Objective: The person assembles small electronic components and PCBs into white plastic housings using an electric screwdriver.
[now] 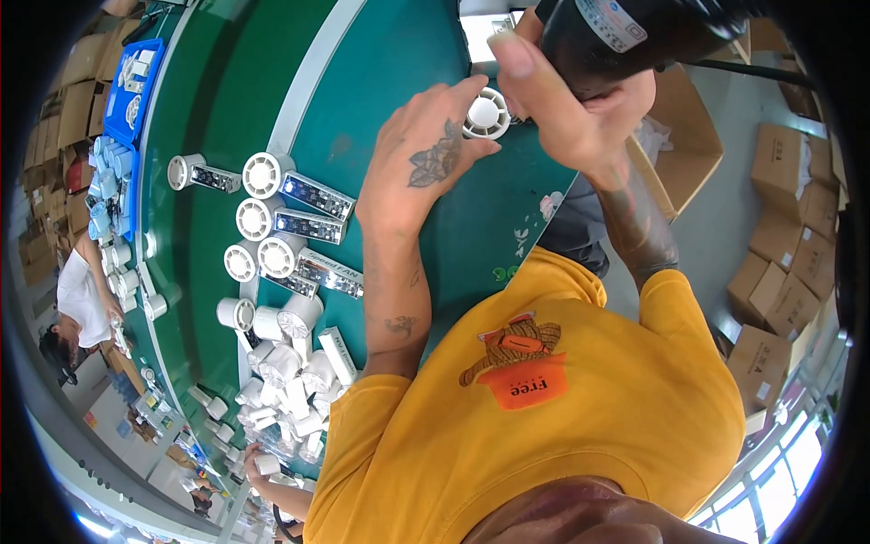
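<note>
My left hand [421,150] is closed on the rim of a small white handheld fan [487,113], with thumb and fingers on opposite sides of its round, spoked head. Just to the right, my right hand [580,113] grips a black power tool [603,41] with a thick round body and a pale label. The tool's tip is hidden. On the bench to the left of my left forearm lie several similar fans [263,174], with white round heads and handles showing bare circuit boards [317,195].
A pile of white fan parts [290,372] lies near my left elbow. Beyond the green bench [317,118] runs a green conveyor belt [213,100]. Across it are a blue tray [127,100] and a person in white [86,286]. An open carton [680,136] stands at right; another person's hand [258,467] is at lower left.
</note>
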